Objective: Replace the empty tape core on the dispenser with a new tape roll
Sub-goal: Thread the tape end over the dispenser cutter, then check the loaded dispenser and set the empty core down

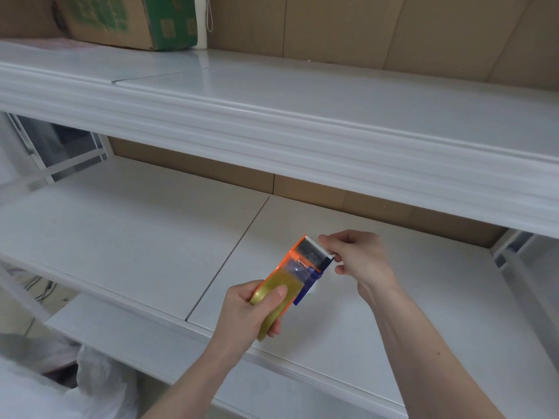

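Down near the middle of the view, the left hand (245, 309) is wrapped around a yellowish tape roll (273, 293), thumb pressed flat across its outer face and fingers curled behind it. That roll sits in an orange tape dispenser (298, 261), which is held in the air above the lower white shelf (136, 225), not resting on it. At the dispenser's far end, the right hand (361, 258) pinches with thumb and forefinger at the toothed cutter edge (317, 245); whether a tape end lies between the fingertips is too small to tell. A dark blue part (311, 282) shows along the dispenser's right side. Above runs a second white shelf (302, 95), carrying a green-printed cardboard box (127, 19) at the far left. Brown board (393, 28) backs the shelving.
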